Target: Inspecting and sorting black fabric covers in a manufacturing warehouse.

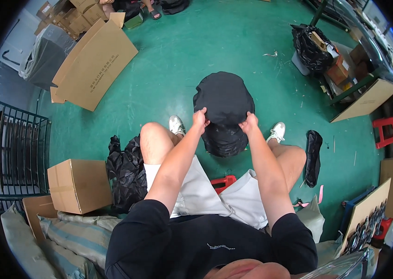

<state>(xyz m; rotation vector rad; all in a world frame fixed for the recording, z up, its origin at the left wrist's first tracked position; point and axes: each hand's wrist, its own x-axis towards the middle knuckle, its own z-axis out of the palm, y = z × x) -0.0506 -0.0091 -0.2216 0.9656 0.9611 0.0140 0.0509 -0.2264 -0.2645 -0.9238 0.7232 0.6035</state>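
A round, flat black cloth piece (224, 95) is held out in front of me between my knees. My left hand (200, 121) pinches its near left edge, and my right hand (249, 122) grips the near right edge. Both hands have their fingers closed on the fabric. Just below and nearer to me sits a pile of similar-looking black, wrinkled material (225, 142), partly covered by the cloth piece. Whether the two touch, I cannot tell.
Left lie a crumpled black plastic bag (129, 172), a cardboard box (80, 186) and a larger carton (96, 65). A long black bundle (313, 158) rests right of my knee. A red stool (223, 183) shows beneath me. Another person's sandalled foot (154, 14) is far off.
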